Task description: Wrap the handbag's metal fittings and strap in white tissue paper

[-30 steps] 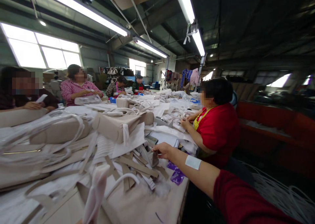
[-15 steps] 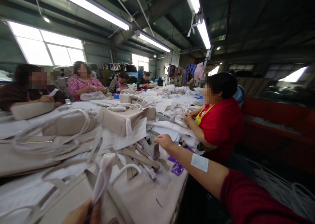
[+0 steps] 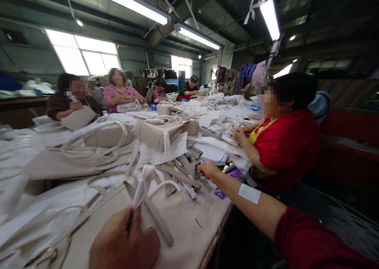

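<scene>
My left hand (image 3: 124, 241) is low in the foreground, closed on a white wrapped bag handle (image 3: 142, 186) that stands up from a beige bag (image 3: 177, 217) lying flat on the table. My right hand (image 3: 208, 169) reaches far out over the table's right side, fingers curled over a small dark object I cannot make out, among beige leather strips (image 3: 177, 176). A white patch (image 3: 249, 193) is stuck on my right forearm, and the sleeve is dark red.
A person in red (image 3: 284, 142) sits close on the right, hands working on white pieces. Several other people sit along the far left side. Beige handbags (image 3: 160, 133) and white wrapping cover the long table (image 3: 207, 237). The table's edge runs diagonally at the lower right.
My left hand has risen into view, gripping the wrapped handle. My right hand stays closed at the strip pile. The view has swung right and tilted down slightly.
</scene>
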